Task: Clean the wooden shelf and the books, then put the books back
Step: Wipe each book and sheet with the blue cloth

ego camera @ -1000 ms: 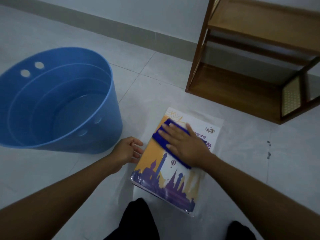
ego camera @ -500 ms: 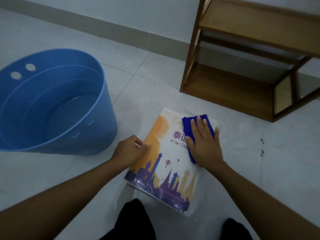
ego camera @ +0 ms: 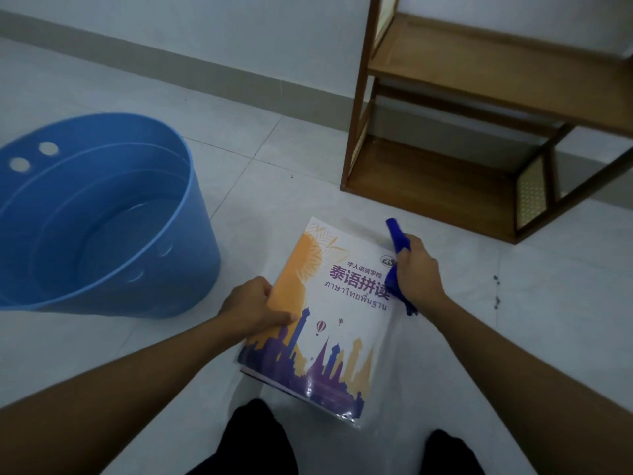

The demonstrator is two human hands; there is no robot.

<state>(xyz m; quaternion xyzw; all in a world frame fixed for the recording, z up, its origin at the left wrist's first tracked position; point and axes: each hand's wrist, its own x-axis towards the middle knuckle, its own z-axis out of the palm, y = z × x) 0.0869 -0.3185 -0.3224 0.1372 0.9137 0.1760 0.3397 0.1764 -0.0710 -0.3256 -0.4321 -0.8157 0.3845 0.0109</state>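
Glossy book (ego camera: 329,313), likely slippery, floppy. Your left hand (ego camera: 253,306) pinches its edge, right hand (ego camera: 418,272) clutches cloth (ego camera: 397,234); lift beside left thumb.

Tiled floor (ego camera: 548,303) bears blue bucket (ego camera: 202,252), wooden shelf (ego camera: 428,186) and, seemingly, the book (ego camera: 335,337).

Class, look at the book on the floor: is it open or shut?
Shut: the book shows its whole front cover facing up, and no inner pages are visible.
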